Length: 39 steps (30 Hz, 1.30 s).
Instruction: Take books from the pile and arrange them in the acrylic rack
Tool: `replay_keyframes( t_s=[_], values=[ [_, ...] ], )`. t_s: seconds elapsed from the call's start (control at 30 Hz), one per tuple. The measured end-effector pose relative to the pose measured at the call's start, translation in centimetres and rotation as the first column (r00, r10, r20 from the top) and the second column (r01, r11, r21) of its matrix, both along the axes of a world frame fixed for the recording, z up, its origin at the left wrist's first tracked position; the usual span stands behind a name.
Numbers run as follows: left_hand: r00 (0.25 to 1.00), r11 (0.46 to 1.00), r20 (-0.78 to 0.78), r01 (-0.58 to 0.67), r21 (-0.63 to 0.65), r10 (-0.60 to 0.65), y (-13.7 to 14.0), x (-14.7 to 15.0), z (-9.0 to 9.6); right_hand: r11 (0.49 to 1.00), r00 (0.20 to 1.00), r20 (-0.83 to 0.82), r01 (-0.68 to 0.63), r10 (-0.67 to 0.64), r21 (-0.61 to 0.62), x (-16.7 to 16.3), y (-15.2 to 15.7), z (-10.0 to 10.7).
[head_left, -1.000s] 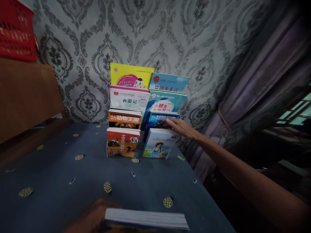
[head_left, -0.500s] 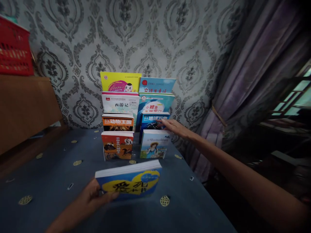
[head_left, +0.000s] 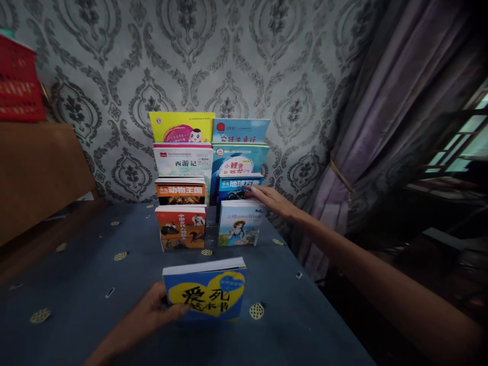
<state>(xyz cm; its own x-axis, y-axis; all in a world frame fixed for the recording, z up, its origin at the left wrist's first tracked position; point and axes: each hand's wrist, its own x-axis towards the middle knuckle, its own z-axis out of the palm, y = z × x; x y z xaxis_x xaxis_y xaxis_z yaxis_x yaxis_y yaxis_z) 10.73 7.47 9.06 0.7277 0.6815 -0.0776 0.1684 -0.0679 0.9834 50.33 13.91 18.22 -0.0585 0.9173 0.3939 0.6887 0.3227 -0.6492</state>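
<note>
My left hand is closed on a blue and yellow book, thumb across its front cover and fingers behind. The book stands upright just above or on the table; I cannot tell which. My right hand reaches to the display rack, fingers stretched out at the dark blue book with a planet on its cover. Its fingertips seem to touch that cover, just above the light blue book in the front right slot. The clear rack holds several books in two stepped columns.
The rack stands on a dark blue tablecloth, near a patterned wall. At the left sits a red basket on a brown wooden piece. A purple curtain hangs beyond the table's right edge.
The book in my left hand has turned more upright, so its cover faces me more fully. My right hand stays at the dark blue book. The view has shifted slightly.
</note>
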Motion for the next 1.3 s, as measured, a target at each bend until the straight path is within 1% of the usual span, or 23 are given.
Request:
replay_keyframes(
  t_s=[0.1,0.23,0.37,0.57,0.73,0.87,0.97,1.03,1.07,1.13,1.2,1.27,1.3],
  values=[
    [0.999,1.000,0.054,-0.007,0.000,0.007,0.0,0.1,0.4,0.999,0.999,0.038,0.017,-0.018,0.030,-0.3,-0.1,0.2],
    [0.995,1.000,0.094,0.017,-0.017,-0.016,-0.1,0.6,0.8,0.996,0.986,0.157,0.039,-0.051,0.081,-0.9,-0.3,0.4],
    [0.991,0.999,0.130,0.027,-0.034,-0.022,-0.2,1.0,0.9,0.993,0.972,0.232,0.023,-0.050,0.118,-2.0,-1.0,0.8],
    [0.985,0.998,0.169,0.048,-0.048,-0.039,0.2,1.0,0.6,0.995,0.969,0.247,-0.011,-0.015,0.104,-3.7,-2.2,1.6],
    [0.987,0.995,0.152,0.069,-0.065,-0.059,0.7,1.0,0.2,0.995,0.970,0.244,-0.018,-0.006,0.096,-4.1,-2.6,1.5],
    [0.982,0.993,0.173,0.091,-0.074,-0.077,0.9,1.2,0.0,0.993,0.981,0.191,-0.001,-0.022,0.116,-4.4,-3.3,1.2],
    [0.977,0.993,0.198,0.097,-0.062,-0.083,0.9,1.4,0.4,0.995,0.993,0.119,0.001,-0.014,0.104,-5.5,-5.0,0.7],
    [0.976,0.995,0.205,0.084,-0.047,-0.073,1.0,1.4,1.0,0.998,0.999,0.033,-0.045,0.043,0.043,-6.7,-6.8,-0.1],
    [0.976,0.996,0.210,0.076,-0.042,-0.066,1.0,1.5,1.2,0.995,0.994,-0.024,-0.102,0.102,-0.011,-7.4,-7.7,-0.6],
    [0.975,0.997,0.218,0.063,-0.046,-0.052,1.3,1.5,1.7,0.957,0.958,-0.142,-0.266,0.249,-0.114,-8.7,-9.6,-1.6],
    [0.974,0.997,0.224,0.056,-0.055,-0.043,1.5,1.6,2.1,0.901,0.912,-0.203,-0.392,0.356,-0.184,-9.8,-11.0,-2.5],
    [0.971,0.997,0.233,0.057,-0.052,-0.043,1.8,1.8,2.2,0.872,0.891,-0.236,-0.438,0.388,-0.218,-10.6,-11.8,-3.2],
    [0.970,0.997,0.240,0.058,-0.049,-0.045,1.8,1.9,2.1,0.871,0.888,-0.256,-0.438,0.381,-0.222,-10.9,-11.9,-3.5]
  ],
)
